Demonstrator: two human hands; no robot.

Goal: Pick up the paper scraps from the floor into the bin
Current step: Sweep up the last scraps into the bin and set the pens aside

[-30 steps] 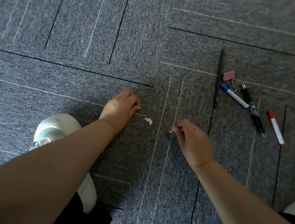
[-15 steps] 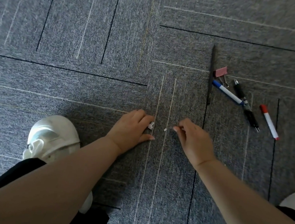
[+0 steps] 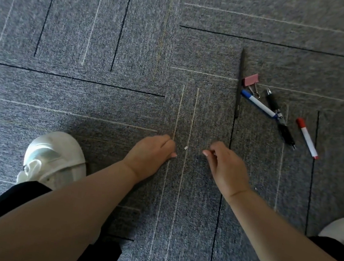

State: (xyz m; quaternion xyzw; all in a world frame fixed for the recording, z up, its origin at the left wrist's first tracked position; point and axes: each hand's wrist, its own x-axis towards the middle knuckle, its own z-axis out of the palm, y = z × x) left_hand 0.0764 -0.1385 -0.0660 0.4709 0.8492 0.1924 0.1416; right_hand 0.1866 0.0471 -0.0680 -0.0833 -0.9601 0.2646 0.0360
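Closed since the earlier frame, the left hand [image 3: 152, 154] is seen with fingers curled tight, the larger scrap judged held inside, hidden. A tiny paper scrap [image 3: 185, 147] lies on the floor [image 3: 104, 98] between both hands, slightly nearer the left thumb. The right hand [image 3: 225, 168], fingers narrowly pinched and empty, is just right of it.

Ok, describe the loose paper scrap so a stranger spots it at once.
On the grey carpet, the paper scrap lies between the left hand and right hand, touching neither. It is a tiny white fleck, far smaller than the pens to the right.
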